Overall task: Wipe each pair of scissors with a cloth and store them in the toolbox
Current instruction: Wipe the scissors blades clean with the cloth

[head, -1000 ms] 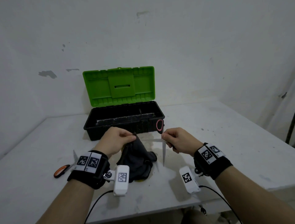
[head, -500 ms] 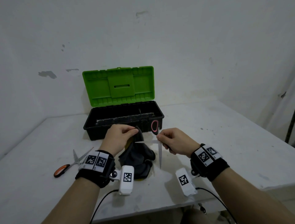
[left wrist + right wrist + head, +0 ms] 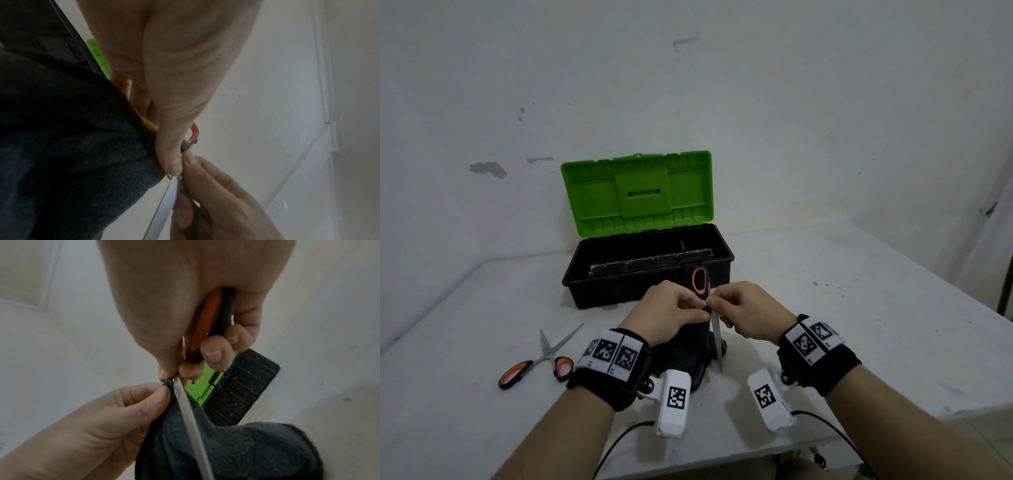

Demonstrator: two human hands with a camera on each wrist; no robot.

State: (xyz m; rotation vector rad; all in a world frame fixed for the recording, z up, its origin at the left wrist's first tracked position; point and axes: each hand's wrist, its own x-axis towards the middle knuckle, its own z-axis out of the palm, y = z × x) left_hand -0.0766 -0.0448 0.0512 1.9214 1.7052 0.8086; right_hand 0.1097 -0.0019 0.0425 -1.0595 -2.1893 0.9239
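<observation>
Dark grey fleece, the cloth (image 3: 685, 349), is bunched in the left hand (image 3: 667, 313), fingers pinching it against a blade of the scissors (image 3: 716, 337) right at the pivot. A second ago that hand was out near the blade tip; it has slid inward to meet the right hand (image 3: 744, 313), which grips the black-and-orange handle. The open toolbox (image 3: 647, 270) sits at 12 o'clock, a second pair of scissors (image 3: 541, 359) on the table (image 3: 859, 308) at 9 o'clock.
</observation>
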